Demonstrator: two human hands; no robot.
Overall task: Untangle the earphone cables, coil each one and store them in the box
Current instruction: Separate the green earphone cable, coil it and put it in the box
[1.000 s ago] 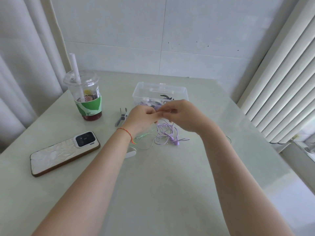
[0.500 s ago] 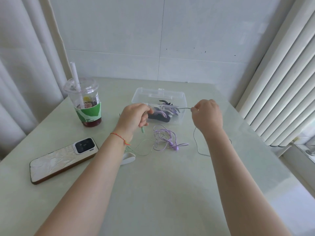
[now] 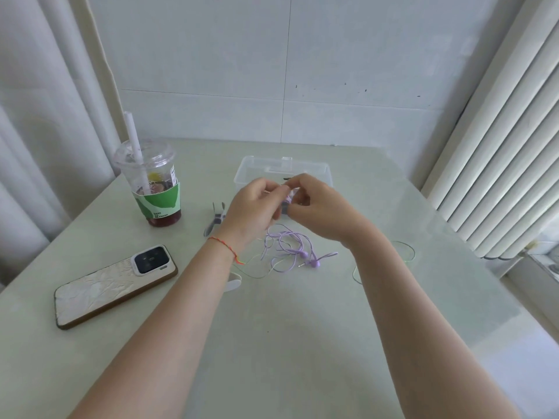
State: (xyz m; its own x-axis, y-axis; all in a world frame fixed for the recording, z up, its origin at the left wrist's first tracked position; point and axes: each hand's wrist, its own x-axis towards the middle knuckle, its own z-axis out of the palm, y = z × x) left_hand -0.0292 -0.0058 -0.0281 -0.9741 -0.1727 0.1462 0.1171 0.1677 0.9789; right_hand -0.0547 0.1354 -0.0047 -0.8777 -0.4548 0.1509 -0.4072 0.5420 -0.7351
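My left hand [image 3: 254, 207] and right hand [image 3: 314, 204] pinch the green cable [image 3: 257, 275] together above the purple earphones [image 3: 290, 249], winding a coil just before the clear box [image 3: 326, 170].

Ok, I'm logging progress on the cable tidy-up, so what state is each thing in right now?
Purple earphones: loose tangle on the table, uncoiled.
Green cable: slack on the table, uncoiled.
Box: open, no lid on.
Left hand: fingers pinched on something small.
Right hand: pinched at the same spot.
Cup: upright, lidded, straw in.
Phone: lying screen down.
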